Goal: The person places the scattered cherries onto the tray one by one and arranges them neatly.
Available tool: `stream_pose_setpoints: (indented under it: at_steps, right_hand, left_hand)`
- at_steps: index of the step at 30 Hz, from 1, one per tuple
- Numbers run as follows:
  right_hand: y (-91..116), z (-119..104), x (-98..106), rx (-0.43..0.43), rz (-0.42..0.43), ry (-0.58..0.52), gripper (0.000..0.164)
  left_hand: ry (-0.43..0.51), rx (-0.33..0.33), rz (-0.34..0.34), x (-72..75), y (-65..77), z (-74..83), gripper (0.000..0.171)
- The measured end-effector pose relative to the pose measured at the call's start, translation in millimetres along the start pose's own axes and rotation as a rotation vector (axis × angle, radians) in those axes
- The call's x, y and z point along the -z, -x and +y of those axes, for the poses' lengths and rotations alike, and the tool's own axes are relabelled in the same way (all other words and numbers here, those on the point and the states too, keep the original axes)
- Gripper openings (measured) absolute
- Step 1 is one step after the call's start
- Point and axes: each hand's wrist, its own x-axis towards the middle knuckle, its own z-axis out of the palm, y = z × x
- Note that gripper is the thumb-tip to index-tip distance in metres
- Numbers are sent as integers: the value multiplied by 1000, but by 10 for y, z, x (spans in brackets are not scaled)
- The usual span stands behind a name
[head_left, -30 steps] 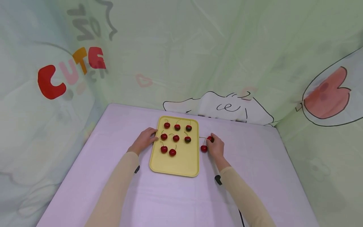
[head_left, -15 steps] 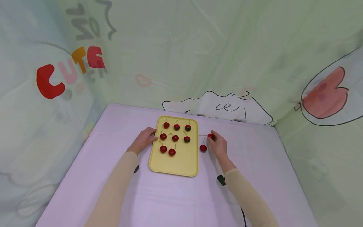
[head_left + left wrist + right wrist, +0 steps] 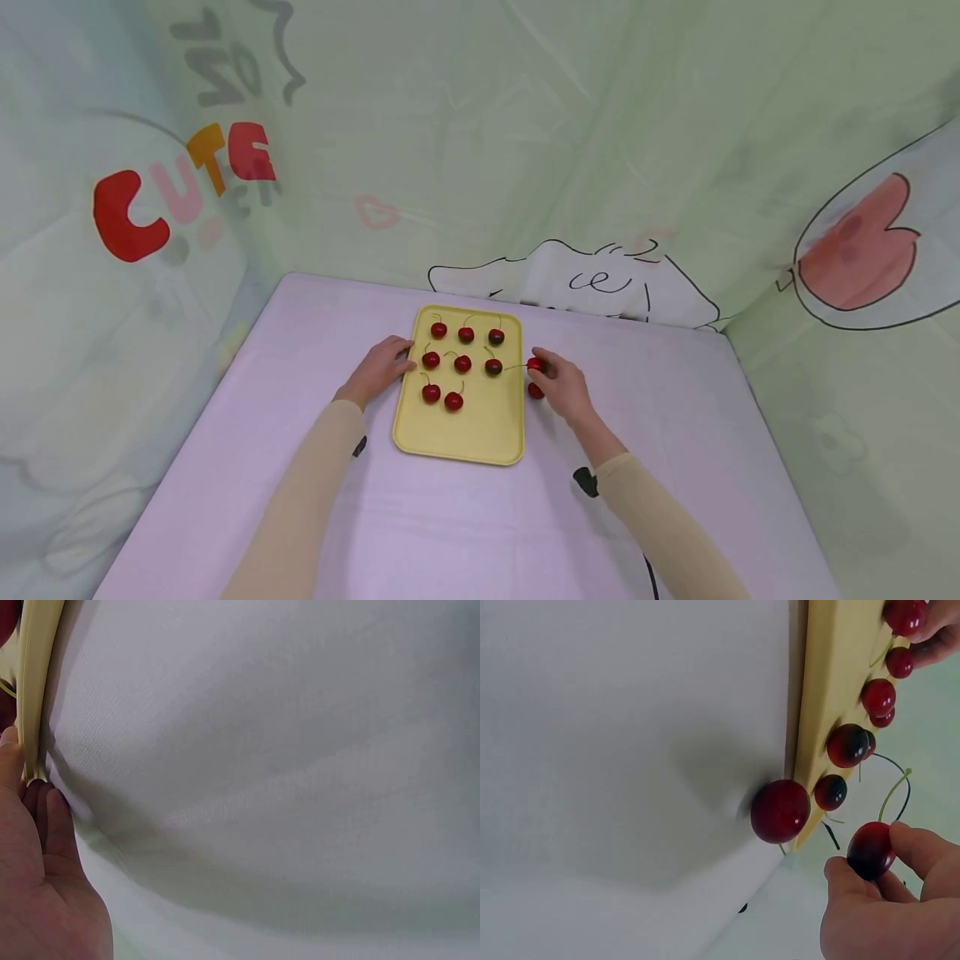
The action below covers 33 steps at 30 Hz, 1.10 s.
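A yellow rectangular tray (image 3: 461,437) lies on the table, bearing several red cherries with stems, such as a dark-sided cherry (image 3: 493,367). My left hand (image 3: 378,368) grips the tray's left edge, the thumb over the rim and the fingers at its outer side, as the left wrist view shows. Between thumb and fingertips, my right hand (image 3: 566,392) pinches a cherry (image 3: 871,851) just right of the tray; its stem points left over the rim. Another cherry (image 3: 780,811) rests on the table beside the tray, partly hidden by the right hand in the head view.
The table (image 3: 660,417) has a pale lilac cover. Printed curtains (image 3: 465,167) enclose it at the back and sides. A black wrist device (image 3: 585,482) sits under the right sleeve, and a black cable (image 3: 651,577) hangs near it.
My right hand has picked up the cherry from the table and carried it left to the tray's right edge. The left hand stays on the tray.
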Motion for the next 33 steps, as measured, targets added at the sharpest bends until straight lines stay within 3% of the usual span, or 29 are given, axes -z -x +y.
stream_pose_setpoints:
  at_steps: [17,33]
  right_hand:
    - [103,-79,-183,43,-151,-3,46]
    - [180,-39,-355,67,-133,55,43]
  left_hand:
    - [25,-3,3,0,1,3,50]
    - [5,-2,2,-17,-5,-13,50]
